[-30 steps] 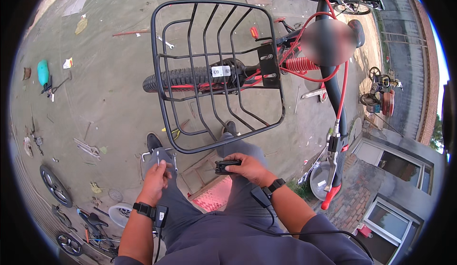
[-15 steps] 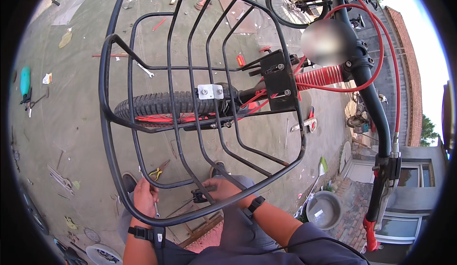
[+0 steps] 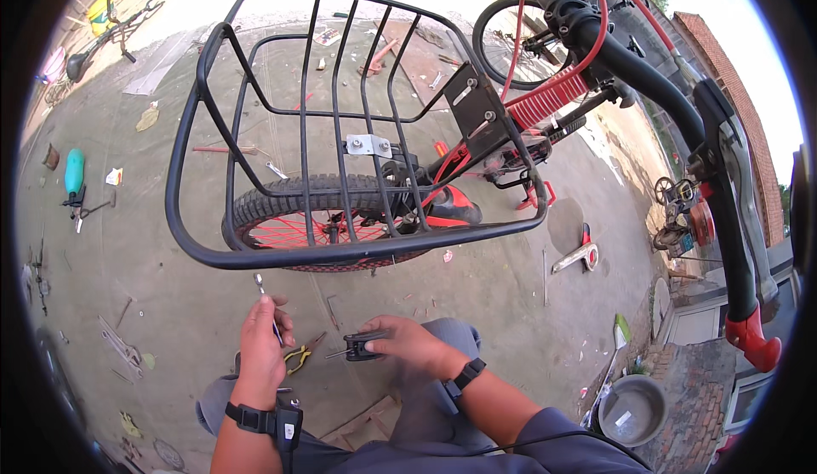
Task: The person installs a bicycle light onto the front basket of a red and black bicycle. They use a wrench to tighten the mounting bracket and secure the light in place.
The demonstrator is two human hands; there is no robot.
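Note:
My left hand [image 3: 265,338] is closed around a silver wrench [image 3: 259,282], its end pointing up past my fingers. In my right hand [image 3: 407,344] is a black folding hex key set [image 3: 362,347], with one key sticking out to the left. Both hands are over the ground, just nearer me than a black wire basket [image 3: 247,259] on the front of a bicycle. A silver bracket with two bolts [image 3: 368,145] is fixed to the basket above the front tyre [image 3: 289,186]. Yellow-handled pliers [image 3: 298,358] lie between my hands on the ground.
The handlebar [image 3: 659,91] with red cables reaches over the right side. A grey basin [image 3: 634,410], a red-and-silver tool [image 3: 577,257] and a teal bottle [image 3: 75,170] are around. Another bicycle wheel [image 3: 485,40] stands behind. Wrenches [image 3: 121,345] lie at left.
The bicycle's front has turned and the basket now sits higher in view, off my hands. Both hands show unobstructed, still holding the wrench and hex key set.

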